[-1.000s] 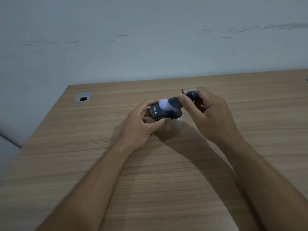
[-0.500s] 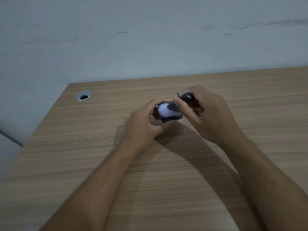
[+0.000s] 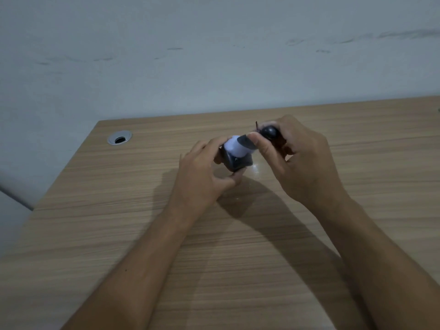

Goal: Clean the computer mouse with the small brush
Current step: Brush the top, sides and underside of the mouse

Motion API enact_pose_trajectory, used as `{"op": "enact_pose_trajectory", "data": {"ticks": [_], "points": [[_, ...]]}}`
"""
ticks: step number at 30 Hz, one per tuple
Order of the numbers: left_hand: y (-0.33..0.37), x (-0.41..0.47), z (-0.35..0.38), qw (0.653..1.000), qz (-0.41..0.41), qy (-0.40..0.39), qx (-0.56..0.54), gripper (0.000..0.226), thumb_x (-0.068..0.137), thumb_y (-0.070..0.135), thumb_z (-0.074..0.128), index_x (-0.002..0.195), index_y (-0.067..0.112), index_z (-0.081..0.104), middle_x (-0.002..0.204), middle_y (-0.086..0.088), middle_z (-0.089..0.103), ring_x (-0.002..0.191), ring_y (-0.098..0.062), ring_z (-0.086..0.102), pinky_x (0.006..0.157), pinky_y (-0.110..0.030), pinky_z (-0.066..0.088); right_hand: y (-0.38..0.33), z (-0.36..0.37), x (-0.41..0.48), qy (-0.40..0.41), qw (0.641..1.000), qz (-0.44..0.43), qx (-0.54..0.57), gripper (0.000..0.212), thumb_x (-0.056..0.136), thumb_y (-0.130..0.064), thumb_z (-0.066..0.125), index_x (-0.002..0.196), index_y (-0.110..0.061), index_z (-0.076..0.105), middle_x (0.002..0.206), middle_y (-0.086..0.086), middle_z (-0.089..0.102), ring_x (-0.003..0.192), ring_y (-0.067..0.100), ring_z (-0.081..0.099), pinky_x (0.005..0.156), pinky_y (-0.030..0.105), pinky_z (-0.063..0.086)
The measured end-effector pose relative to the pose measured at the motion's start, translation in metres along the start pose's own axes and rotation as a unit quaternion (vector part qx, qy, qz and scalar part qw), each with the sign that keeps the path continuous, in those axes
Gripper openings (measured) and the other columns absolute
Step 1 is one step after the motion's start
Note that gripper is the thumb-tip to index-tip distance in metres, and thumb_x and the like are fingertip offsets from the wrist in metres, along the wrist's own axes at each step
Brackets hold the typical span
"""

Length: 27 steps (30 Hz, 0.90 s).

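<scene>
Brushing was under way, we judged: our left hand [image 3: 204,172] gripped the computer mouse [image 3: 238,160] above the wooden desk [image 3: 238,258]; our right hand [image 3: 300,158] pinched the small brush [image 3: 240,145], pale bristles against the mouse's top; remaining faces could not be assessed.

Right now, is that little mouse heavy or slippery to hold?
Probably light: the left hand lifts the mouse off the table with only its fingers. Its glossy shell may be slightly slippery.
</scene>
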State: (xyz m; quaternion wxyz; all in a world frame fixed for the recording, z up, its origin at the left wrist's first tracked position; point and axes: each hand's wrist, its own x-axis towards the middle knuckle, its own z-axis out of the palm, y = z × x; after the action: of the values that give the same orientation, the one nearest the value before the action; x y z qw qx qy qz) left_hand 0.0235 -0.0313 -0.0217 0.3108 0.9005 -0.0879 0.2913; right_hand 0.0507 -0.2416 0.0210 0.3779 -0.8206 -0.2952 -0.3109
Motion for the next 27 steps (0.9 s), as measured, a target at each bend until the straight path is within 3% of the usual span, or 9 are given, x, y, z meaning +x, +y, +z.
{"op": "enact_pose_trajectory", "data": {"ticks": [4, 6, 11, 15, 18, 20, 21, 23, 27], "points": [[0.000, -0.002, -0.004, 0.998, -0.027, -0.022, -0.043, 0.069, 0.076, 0.036, 0.095, 0.139, 0.020, 0.074, 0.127, 0.004, 0.080, 0.112, -0.018, 0.074, 0.099, -0.052, 0.061, -0.007, 0.002, -0.002, -0.058, 0.998, -0.035, 0.016, 0.021, 0.106, -0.029, 0.072, 0.104, -0.008, 0.074, 0.089, -0.003, 0.065, 0.071, 0.007, 0.056, 0.066, 0.013, 0.041], [0.001, -0.001, -0.008, 0.997, -0.043, -0.014, -0.060, 0.067, 0.075, 0.028, 0.099, 0.137, 0.022, 0.075, 0.122, 0.007, 0.082, 0.107, -0.013, 0.078, 0.098, -0.040, 0.062, 0.000, 0.002, -0.002, -0.045, 0.999, -0.018, -0.005, 0.020, 0.105, -0.027, 0.073, 0.101, -0.007, 0.073, 0.086, -0.003, 0.063, 0.070, 0.010, 0.052, 0.066, 0.009, 0.039], [0.006, -0.002, -0.009, 0.993, -0.062, -0.025, -0.094, 0.059, 0.083, 0.034, 0.098, 0.136, 0.026, 0.074, 0.116, 0.015, 0.083, 0.109, 0.003, 0.079, 0.095, -0.012, 0.057, 0.004, 0.004, -0.002, -0.001, 1.000, 0.021, 0.000, 0.024, 0.106, -0.031, 0.071, 0.111, -0.008, 0.077, 0.096, -0.002, 0.070, 0.078, 0.010, 0.060, 0.071, 0.010, 0.045], [0.009, -0.005, -0.009, 0.975, -0.110, -0.067, -0.179, 0.058, 0.087, 0.029, 0.096, 0.139, 0.033, 0.071, 0.126, 0.016, 0.081, 0.117, -0.001, 0.076, 0.097, -0.030, 0.062, 0.000, 0.001, -0.001, -0.046, 0.999, -0.008, 0.021, 0.023, 0.107, -0.031, 0.070, 0.105, -0.008, 0.075, 0.092, -0.002, 0.070, 0.075, 0.015, 0.064, 0.066, 0.023, 0.049], [0.005, -0.004, -0.012, 0.957, -0.149, -0.074, -0.237, 0.059, 0.089, 0.023, 0.095, 0.142, 0.035, 0.069, 0.131, 0.011, 0.082, 0.107, -0.009, 0.079, 0.090, -0.046, 0.061, 0.014, -0.002, 0.001, -0.007, 0.999, 0.042, -0.022, 0.027, 0.107, -0.033, 0.069, 0.101, -0.008, 0.073, 0.087, -0.002, 0.068, 0.071, 0.012, 0.057, 0.065, 0.014, 0.043], [0.005, -0.004, -0.012, 0.938, -0.164, -0.076, -0.295, 0.060, 0.090, 0.016, 0.095, 0.144, 0.028, 0.069, 0.131, 0.003, 0.083, 0.112, -0.021, 0.082, 0.099, -0.053, 0.065, 0.017, -0.001, 0.000, 0.022, 0.997, 0.072, -0.036, 0.025, 0.107, -0.033, 0.070, 0.102, -0.008, 0.074, 0.087, -0.006, 0.063, 0.074, 0.007, 0.053, 0.067, 0.006, 0.040], [0.006, -0.004, -0.012, 0.928, -0.174, -0.077, -0.320, 0.062, 0.090, 0.013, 0.095, 0.145, 0.024, 0.069, 0.129, 0.001, 0.084, 0.109, -0.020, 0.083, 0.098, -0.048, 0.067, 0.015, 0.000, -0.001, 0.028, 0.996, 0.078, -0.032, 0.024, 0.107, -0.032, 0.070, 0.104, -0.008, 0.074, 0.087, -0.006, 0.063, 0.076, 0.006, 0.053, 0.068, 0.004, 0.039], [0.008, -0.003, -0.012, 0.917, -0.192, -0.085, -0.341, 0.065, 0.087, 0.010, 0.095, 0.146, 0.022, 0.069, 0.124, 0.000, 0.085, 0.093, -0.007, 0.083, 0.080, -0.029, 0.068, 0.010, 0.001, -0.002, 0.020, 0.998, 0.066, -0.005, 0.025, 0.106, -0.033, 0.070, 0.106, -0.009, 0.075, 0.090, -0.005, 0.067, 0.075, 0.006, 0.056, 0.068, 0.005, 0.040], [0.006, -0.005, -0.012, 0.917, -0.187, -0.103, -0.338, 0.069, 0.085, 0.009, 0.096, 0.147, 0.025, 0.070, 0.133, 0.001, 0.084, 0.115, -0.016, 0.083, 0.087, -0.038, 0.068, 0.011, -0.003, -0.001, -0.047, 0.999, 0.017, 0.001, 0.024, 0.105, -0.033, 0.070, 0.104, -0.009, 0.075, 0.088, -0.005, 0.068, 0.071, 0.010, 0.057, 0.066, 0.011, 0.040]]}}
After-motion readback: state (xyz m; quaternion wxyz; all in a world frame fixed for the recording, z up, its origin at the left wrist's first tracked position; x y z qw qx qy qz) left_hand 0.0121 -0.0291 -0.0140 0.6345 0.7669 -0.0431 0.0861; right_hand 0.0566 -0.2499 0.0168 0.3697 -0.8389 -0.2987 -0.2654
